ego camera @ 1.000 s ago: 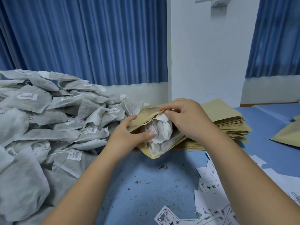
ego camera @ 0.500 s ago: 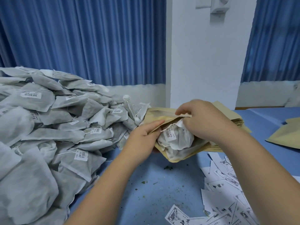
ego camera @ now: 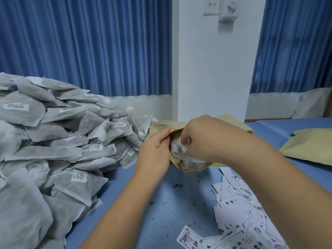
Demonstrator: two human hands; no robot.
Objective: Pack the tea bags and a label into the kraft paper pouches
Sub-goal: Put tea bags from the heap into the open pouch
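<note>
A: What lies left of the pouch (ego camera: 194, 170)?
B: The heap (ego camera: 53, 141) of tea bags, just beside it on the table (ego camera: 161, 212). Nothing more is needed from it for this step.
A: And the left hand (ego camera: 154, 153)?
B: It is at the pouch's left lip. Thumb and fingers pinch the paper and hold the mouth wide.
A: Where are the bags being packed?
B: A white wad (ego camera: 177, 150) of them sits in the pouch's mouth, partly in and bulging out. The right hand (ego camera: 212, 139) comes over the pouch from the right, its fingers curled round that wad.
A: So how to finish it well?
B: My judgement: hold the lip firm with the left and press the wad toward the pouch's bottom with the right, not across it. Flatten the bags as they go, so the paper doesn't split at the side. Watch the strings and tags, because one caught on the lip could pull a bag back out.
A: Then the label?
B: The labels (ego camera: 242, 203) lie loose, right of the pouch and nearer the person. I see none inside the pouch, so one is likely owed. Slide it flat along the pouch's wall.
A: Farther right?
B: A spare pouch (ego camera: 309, 144), well apart.
</note>
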